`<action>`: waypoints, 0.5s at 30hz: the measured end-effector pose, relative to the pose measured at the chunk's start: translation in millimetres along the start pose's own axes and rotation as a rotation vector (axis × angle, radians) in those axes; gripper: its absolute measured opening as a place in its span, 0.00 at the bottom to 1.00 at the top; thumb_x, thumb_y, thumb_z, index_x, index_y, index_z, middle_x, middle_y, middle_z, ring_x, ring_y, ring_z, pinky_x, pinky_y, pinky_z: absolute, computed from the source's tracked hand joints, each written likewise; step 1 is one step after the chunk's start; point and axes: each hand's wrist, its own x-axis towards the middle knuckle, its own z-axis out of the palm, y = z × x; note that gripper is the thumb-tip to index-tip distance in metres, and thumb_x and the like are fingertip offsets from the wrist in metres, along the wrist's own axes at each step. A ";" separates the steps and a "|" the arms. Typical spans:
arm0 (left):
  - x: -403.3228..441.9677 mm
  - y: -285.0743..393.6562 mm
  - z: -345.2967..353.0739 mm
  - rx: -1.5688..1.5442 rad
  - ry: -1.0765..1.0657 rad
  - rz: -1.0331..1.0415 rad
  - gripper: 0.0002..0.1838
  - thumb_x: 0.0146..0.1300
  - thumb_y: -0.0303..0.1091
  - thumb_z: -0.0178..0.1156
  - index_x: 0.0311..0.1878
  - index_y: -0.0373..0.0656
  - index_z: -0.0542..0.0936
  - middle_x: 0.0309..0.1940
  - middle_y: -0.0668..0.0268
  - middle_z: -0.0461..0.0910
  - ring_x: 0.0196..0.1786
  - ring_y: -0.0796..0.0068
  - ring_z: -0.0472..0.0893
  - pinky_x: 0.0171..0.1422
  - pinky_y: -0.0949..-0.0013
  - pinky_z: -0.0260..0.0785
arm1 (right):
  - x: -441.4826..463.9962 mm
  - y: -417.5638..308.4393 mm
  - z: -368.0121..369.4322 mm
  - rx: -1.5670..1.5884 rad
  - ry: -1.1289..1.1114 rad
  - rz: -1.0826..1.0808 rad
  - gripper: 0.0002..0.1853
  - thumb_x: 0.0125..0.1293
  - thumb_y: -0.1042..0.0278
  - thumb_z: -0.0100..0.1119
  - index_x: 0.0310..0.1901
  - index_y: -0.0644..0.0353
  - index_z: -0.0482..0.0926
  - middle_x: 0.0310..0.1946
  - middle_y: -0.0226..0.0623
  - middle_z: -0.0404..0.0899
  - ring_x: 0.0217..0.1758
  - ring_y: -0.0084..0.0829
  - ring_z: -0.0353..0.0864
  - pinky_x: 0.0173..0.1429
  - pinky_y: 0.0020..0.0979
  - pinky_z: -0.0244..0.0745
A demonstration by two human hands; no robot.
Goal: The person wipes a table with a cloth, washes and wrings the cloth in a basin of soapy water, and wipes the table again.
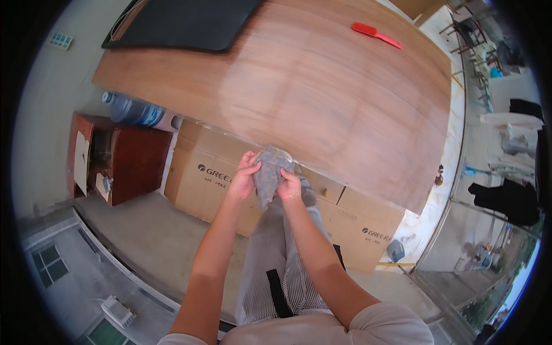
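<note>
A small grey-brown patterned piece of cloth point(269, 172) is held up in front of my body, at the near edge of the wooden table point(322, 115). My left hand point(244, 177) grips its left side, with the thumb pressed on the front. On the right side, my right hand point(289, 185) pinches the cloth between thumb and fingers. The lower end of the cloth hangs down to a point between my hands. Some of my fingers are hidden behind it.
A red brush-like tool point(376, 34) lies at the table's far side. A black mat point(178, 26) covers the far left corner. Below stand cardboard panels point(213, 167), a reddish-brown cabinet point(141, 158) and a large water bottle point(132, 110).
</note>
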 end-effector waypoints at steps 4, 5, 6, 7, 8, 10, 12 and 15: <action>1.3 -26.0 34.3 0.042 -0.063 -0.063 0.17 0.63 0.21 0.57 0.49 0.48 0.63 0.60 0.62 0.73 0.63 0.68 0.70 0.69 0.65 0.60 | -20.5 -33.8 -18.1 0.079 0.003 -0.052 0.29 0.59 0.82 0.56 0.64 0.58 0.68 0.59 0.40 0.74 0.64 0.43 0.71 0.70 0.47 0.65; 6.6 -36.0 37.5 0.055 -0.092 -0.063 0.17 0.63 0.21 0.57 0.49 0.48 0.63 0.60 0.62 0.73 0.63 0.68 0.70 0.69 0.65 0.60 | -24.9 -41.9 -24.3 0.087 -0.014 -0.074 0.29 0.59 0.82 0.56 0.64 0.58 0.68 0.59 0.40 0.74 0.64 0.43 0.71 0.70 0.47 0.65; 9.1 -44.0 44.5 0.067 -0.121 -0.063 0.17 0.63 0.20 0.57 0.49 0.48 0.63 0.60 0.62 0.73 0.63 0.68 0.70 0.69 0.64 0.60 | -31.0 -50.6 -27.1 0.093 -0.030 -0.095 0.29 0.59 0.82 0.56 0.64 0.58 0.68 0.59 0.40 0.74 0.64 0.43 0.71 0.70 0.47 0.65; 9.7 -52.2 50.8 0.063 -0.117 -0.081 0.17 0.63 0.20 0.57 0.49 0.48 0.64 0.60 0.62 0.73 0.63 0.68 0.70 0.69 0.64 0.60 | -37.4 -59.7 -30.3 0.098 -0.046 -0.115 0.29 0.59 0.82 0.56 0.64 0.58 0.67 0.59 0.41 0.74 0.65 0.43 0.70 0.70 0.47 0.64; 10.1 -60.5 56.3 0.057 -0.111 -0.096 0.16 0.62 0.20 0.57 0.48 0.48 0.64 0.60 0.62 0.73 0.63 0.68 0.70 0.69 0.65 0.60 | -42.8 -67.9 -33.6 0.096 -0.044 -0.129 0.29 0.59 0.82 0.56 0.64 0.59 0.67 0.59 0.41 0.74 0.65 0.43 0.70 0.70 0.47 0.64; 9.6 -79.7 69.4 0.047 -0.117 -0.127 0.16 0.62 0.20 0.57 0.47 0.48 0.64 0.60 0.62 0.73 0.63 0.68 0.70 0.69 0.65 0.60 | -54.2 -84.3 -43.4 0.088 -0.036 -0.147 0.29 0.59 0.82 0.56 0.64 0.59 0.67 0.59 0.41 0.73 0.65 0.43 0.69 0.70 0.47 0.64; 8.4 -97.7 84.1 0.046 -0.140 -0.159 0.16 0.62 0.19 0.57 0.47 0.48 0.65 0.59 0.62 0.74 0.62 0.68 0.71 0.69 0.66 0.60 | -68.6 -103.4 -54.5 0.122 0.025 -0.174 0.29 0.59 0.82 0.55 0.64 0.59 0.66 0.59 0.41 0.73 0.65 0.43 0.69 0.70 0.47 0.64; 9.1 -133.2 116.9 0.073 -0.160 -0.177 0.15 0.61 0.19 0.57 0.45 0.48 0.66 0.58 0.63 0.74 0.62 0.69 0.71 0.69 0.67 0.60 | -93.3 -137.2 -71.1 0.171 0.051 -0.216 0.29 0.59 0.83 0.55 0.64 0.59 0.66 0.59 0.40 0.74 0.65 0.44 0.69 0.70 0.47 0.63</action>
